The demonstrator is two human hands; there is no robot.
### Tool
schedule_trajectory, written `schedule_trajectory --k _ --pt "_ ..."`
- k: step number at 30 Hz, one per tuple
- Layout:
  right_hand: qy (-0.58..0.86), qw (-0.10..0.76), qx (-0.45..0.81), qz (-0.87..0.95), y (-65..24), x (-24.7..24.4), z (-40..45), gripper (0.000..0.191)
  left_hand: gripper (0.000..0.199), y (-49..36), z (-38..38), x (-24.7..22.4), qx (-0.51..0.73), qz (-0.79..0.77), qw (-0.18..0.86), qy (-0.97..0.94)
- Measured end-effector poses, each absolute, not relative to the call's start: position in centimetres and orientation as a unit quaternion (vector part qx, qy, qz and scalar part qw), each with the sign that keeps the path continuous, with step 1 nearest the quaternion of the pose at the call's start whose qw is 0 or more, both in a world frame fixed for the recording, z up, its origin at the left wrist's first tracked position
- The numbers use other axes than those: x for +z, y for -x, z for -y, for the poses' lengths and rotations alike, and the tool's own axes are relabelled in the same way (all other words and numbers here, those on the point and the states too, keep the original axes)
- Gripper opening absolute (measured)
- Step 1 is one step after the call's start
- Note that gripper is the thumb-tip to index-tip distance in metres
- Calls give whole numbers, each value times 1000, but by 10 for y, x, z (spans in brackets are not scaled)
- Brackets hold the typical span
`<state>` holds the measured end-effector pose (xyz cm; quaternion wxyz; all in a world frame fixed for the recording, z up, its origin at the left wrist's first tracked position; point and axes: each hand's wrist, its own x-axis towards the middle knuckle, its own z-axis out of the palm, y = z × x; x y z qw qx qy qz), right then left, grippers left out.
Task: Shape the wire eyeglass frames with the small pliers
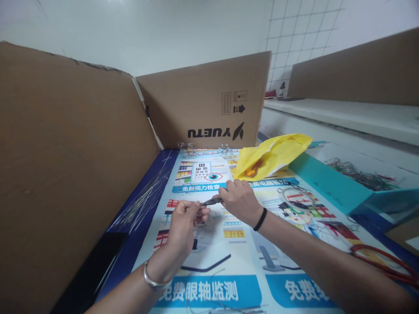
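Silver Left, Black Right

Both the left forearm and the right forearm are bare for all the length that shows, and the left grip and right grip are bare too, down to the fingers. Round the left wrist goes a silver bangle, smooth, rigid-looking and fairly thick, its curved metal catching the light. Whether it bears a pattern is too blurred to tell. Round the right wrist goes a black band, narrower than the bangle, plain and dull-surfaced, closely fitted like a hair tie. Its dark colour runs evenly across the part in view.
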<state>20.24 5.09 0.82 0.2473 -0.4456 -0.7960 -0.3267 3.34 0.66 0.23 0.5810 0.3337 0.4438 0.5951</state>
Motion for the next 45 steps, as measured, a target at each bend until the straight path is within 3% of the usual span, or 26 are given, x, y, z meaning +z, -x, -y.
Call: schedule_trajectory --k 12,21,28,35,45 --pt "454 259 -255 814 -206 -7 -60 38 31 -35 -6 6 588 -423 599 -341" --pt "481 273 -154 819 -201 -21 -59 27 25 -33 -6 7 570 -396 636 -337" --pt "504 284 -170 798 -197 -21 -57 30 23 -41 4 8 571 -388 662 -292" --pt "488 256 -196 811 -196 -22 -54 25 22 -33 -5 4 571 -443 569 -392" --pt "460 201 -241 831 -205 -7 -49 28 19 -10 -22 7 428 -493 462 -601"
